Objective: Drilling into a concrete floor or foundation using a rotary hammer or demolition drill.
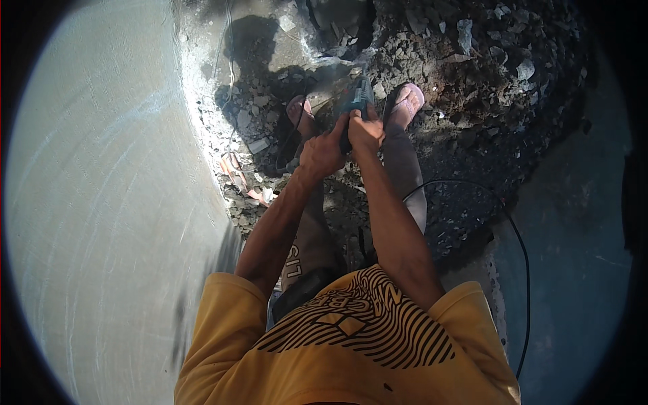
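Note:
Both my hands are closed around a dark green power tool (360,93), shaped like a hammer drill, which points away from me between my feet. My left hand (322,156) grips its near end from the left. Just ahead of it, my right hand (366,131) wraps the body from the right. The tool's far end meets broken rubble (344,69) near the edge of a hollow, in hazy, dusty light. Its tip is too unclear to make out.
A black cable (518,236) loops out on my right. A smooth grey wall (101,202) rises on the left. Dark loose debris (472,155) is heaped on the right, and orange-and-white scraps (236,172) lie by the wall. My sandalled feet (407,101) stand among broken pieces.

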### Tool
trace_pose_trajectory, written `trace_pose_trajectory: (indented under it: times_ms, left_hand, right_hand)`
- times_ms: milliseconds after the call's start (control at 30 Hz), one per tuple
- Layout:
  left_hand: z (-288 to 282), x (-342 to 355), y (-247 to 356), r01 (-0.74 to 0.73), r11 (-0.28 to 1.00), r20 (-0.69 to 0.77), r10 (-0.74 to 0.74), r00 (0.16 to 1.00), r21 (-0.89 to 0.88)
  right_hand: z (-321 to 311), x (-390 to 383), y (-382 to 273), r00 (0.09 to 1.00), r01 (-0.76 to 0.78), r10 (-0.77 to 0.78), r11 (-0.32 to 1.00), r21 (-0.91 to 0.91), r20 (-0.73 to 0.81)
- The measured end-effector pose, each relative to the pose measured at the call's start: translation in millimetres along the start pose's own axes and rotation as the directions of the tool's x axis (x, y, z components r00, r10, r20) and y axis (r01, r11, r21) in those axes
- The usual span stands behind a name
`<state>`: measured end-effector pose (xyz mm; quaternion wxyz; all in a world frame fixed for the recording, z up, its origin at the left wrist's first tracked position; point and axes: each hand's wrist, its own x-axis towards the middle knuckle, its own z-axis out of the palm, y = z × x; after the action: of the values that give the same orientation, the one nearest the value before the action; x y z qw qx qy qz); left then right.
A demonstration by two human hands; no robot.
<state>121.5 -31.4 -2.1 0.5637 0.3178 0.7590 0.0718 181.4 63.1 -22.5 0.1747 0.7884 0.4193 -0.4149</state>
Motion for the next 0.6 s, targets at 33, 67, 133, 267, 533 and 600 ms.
trace_pose_trajectory:
  times_ms: [33, 67, 133, 267, 533, 600]
  left_hand:
    - [0.7, 0.6, -3.6, -0.026, 1.000, -0.024, 0.026, 0.999, -0.017]
    - [0.7, -0.4, -8.3, -0.023, 1.000, -0.025, 0.023, 0.999, -0.020]
    - [-1.0, -2.1, -15.9, -0.032, 0.999, -0.013, 0.032, 0.999, -0.033]
    - [-2.3, 9.3, -18.1, -0.044, 0.998, -0.039, 0.042, 0.998, -0.041]
    - [3.6, 6.3, -24.0, -0.052, 0.991, -0.079, 0.042, 0.996, -0.126]
    - [5.7, 2.6, -26.3, -0.074, 0.990, -0.101, 0.063, 0.993, -0.117]
  right_hand:
    - [2.0, -1.1, -1.4, 1.000, 0.003, -0.003, 1.000, 0.022, 0.000]
    - [5.5, -3.1, -2.8, 1.000, 0.004, -0.004, 1.000, 0.019, 0.001]
    - [12.3, -6.7, -5.3, 0.980, -0.198, 0.199, 0.980, -0.014, 0.019]
    - [24.8, 10.2, -1.6, 0.997, -0.061, 0.057, 0.995, -0.081, -0.050]
    - [30.6, 12.0, 7.9, 0.999, 0.050, -0.049, 0.992, -0.115, 0.015]
    - [28.2, 11.4, 11.7, 0.995, 0.070, -0.064, 0.993, -0.092, 0.072]
